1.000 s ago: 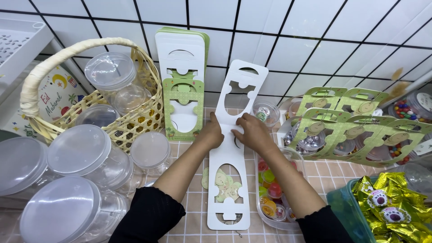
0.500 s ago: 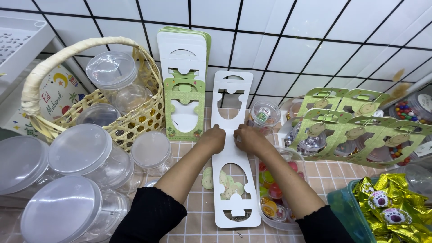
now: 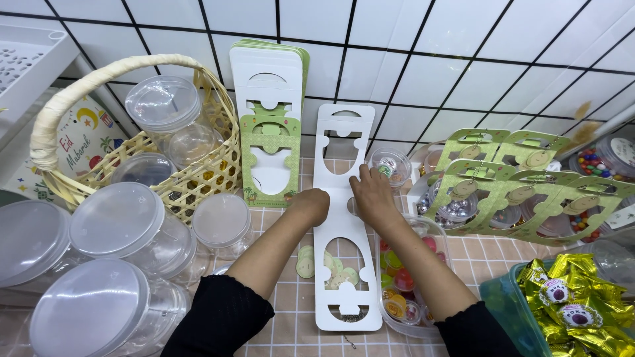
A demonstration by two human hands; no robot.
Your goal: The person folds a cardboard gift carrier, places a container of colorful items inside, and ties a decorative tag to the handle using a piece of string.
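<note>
The long white die-cut card sleeve (image 3: pixel 344 218) lies flat on the tiled counter, running from six to twelve o'clock between the hands, the left hand (image 3: pixel 311 205) curled closed against its nine o'clock edge, the right hand (image 3: pixel 372 195) spread open, fingers pressing its three o'clock edge.

The long die-cut sleeve (image 3: pixel 346 218) lying flat looks like matt white card, smooth and stiff, and the stack (image 3: pixel 270 125) leaning on the wall is the same card with a pale green printed face. The wall tiles (image 3: pixel 423 53) are glossy white ceramic. The basket (image 3: pixel 142 142) is rough woven cane, its handle wrapped in pale cord. The jars (image 3: pixel 116 221) are clear, shiny plastic with frosted lids. The sweet wrappers (image 3: pixel 582 297) gleam like gold foil.
</note>
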